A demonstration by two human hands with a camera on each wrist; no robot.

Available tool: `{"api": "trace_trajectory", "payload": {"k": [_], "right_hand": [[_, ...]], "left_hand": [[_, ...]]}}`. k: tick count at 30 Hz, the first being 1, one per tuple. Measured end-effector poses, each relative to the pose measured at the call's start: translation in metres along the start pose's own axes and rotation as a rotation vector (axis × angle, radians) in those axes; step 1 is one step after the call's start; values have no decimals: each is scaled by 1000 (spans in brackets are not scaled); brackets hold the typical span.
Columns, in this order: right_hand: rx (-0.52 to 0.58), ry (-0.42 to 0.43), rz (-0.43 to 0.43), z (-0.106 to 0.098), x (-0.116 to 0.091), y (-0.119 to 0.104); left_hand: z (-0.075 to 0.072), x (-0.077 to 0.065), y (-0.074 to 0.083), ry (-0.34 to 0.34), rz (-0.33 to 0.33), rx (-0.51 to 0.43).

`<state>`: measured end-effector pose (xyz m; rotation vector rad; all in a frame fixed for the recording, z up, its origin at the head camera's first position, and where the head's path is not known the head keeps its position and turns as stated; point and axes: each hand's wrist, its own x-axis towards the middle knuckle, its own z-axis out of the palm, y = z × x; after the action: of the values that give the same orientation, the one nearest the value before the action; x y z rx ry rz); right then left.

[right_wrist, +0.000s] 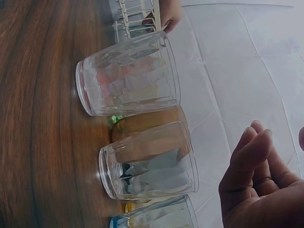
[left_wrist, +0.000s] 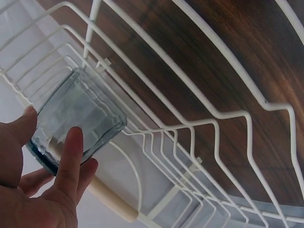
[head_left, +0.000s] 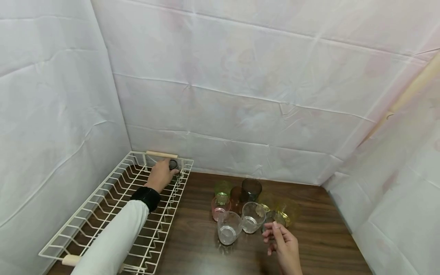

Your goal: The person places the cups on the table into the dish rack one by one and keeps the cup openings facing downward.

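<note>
Grey-blue glass, see-through with a darker rim, is at the far end of the white wire rack, near its wooden handle. The left hand grasps it in its fingers. Dark wooden desk stretches from the rack's right edge to clustered glasses; beside them, well right of the rack, the right hand has loosely bent fingers holding nothing. White sheeting rises just behind the rack.
</note>
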<state>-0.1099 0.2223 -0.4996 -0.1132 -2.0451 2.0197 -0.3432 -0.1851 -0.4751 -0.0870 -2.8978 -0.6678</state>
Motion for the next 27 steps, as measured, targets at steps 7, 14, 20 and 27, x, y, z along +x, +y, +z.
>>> {"api": "trace_trajectory", "payload": {"k": [7, 14, 20, 27], "right_hand": [[-33, 14, -28, 7, -5, 2], [-187, 65, -60, 13, -7, 2], [-240, 54, -79, 18, -6, 6], [-245, 7, -81, 23, -6, 9]], "left_hand": [[2, 3, -9, -10, -17, -29], [3, 4, -18, -8, -64, -58], [3, 5, -19, 20, -51, -67], [7, 5, -20, 13, -54, -76]]}}
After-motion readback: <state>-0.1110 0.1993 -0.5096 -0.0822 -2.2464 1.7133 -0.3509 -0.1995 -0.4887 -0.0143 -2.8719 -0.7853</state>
